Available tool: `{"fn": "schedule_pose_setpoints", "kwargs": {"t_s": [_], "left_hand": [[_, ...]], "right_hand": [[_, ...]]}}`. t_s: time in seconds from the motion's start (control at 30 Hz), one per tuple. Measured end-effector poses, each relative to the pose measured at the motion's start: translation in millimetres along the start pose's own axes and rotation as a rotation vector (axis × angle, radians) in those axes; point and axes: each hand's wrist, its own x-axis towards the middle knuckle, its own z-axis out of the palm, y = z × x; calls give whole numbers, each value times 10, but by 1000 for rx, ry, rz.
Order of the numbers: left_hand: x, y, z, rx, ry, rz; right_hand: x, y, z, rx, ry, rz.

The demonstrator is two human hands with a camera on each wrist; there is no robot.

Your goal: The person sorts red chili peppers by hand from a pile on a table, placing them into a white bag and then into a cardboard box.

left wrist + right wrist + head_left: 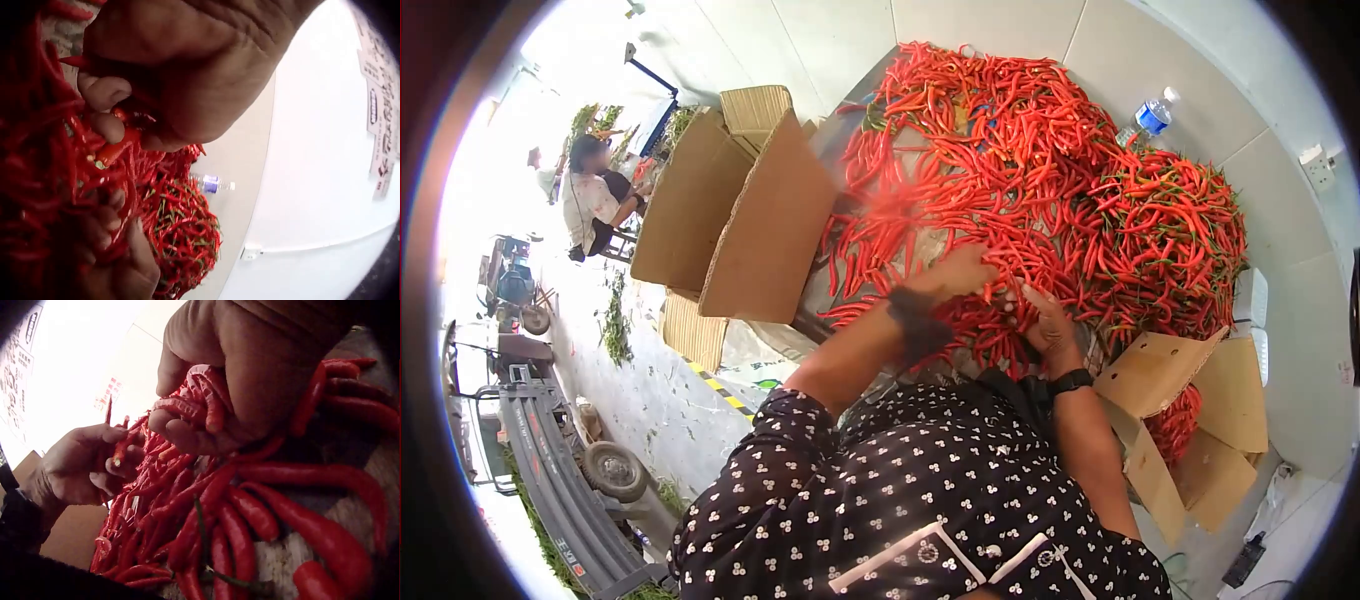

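Observation:
A wide heap of red chili peppers (pixel 1020 140) lies spread before me. My left hand (pixel 962 274) is over the near part of it. In the left wrist view, the left thumb and fingers pinch a chili pepper (pixel 112 153) whose stalk end points out. My right hand (pixel 1052 328) is a little to the right, low over the chilies. The right wrist view shows this right hand (pixel 250 375) curled round several chili peppers (pixel 203 400), with loose ones lying just below. Part of the right palm is hidden there.
A pile of chilies with green stalks (pixel 1170 230) rises at the right, a plastic bottle (pixel 1150 115) behind it. An open cardboard box (pixel 770 220) stands left; another box (pixel 1235 400) with chilies is at right. A person (pixel 595 200) sits farther off, near a cart (pixel 550 470).

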Motion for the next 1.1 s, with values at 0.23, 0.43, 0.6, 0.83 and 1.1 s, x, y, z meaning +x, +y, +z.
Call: {"fn": "schedule_pose_setpoints", "kwargs": {"t_s": [0.23, 0.43, 0.6, 0.83, 1.1], "left_hand": [[-10, 448, 485, 641, 163, 15], [2, 516, 914, 652, 282, 209], [171, 324, 1055, 684, 423, 525], [59, 653, 787, 656, 315, 443], [324, 317, 574, 136, 534, 385]], "right_hand": [[39, 55, -18, 32, -13, -47], [46, -76, 222, 339, -40, -166], [188, -194, 4, 123, -236, -351], [230, -253, -75, 362, 92, -238], [203, -127, 59, 231, -36, -162]]}}
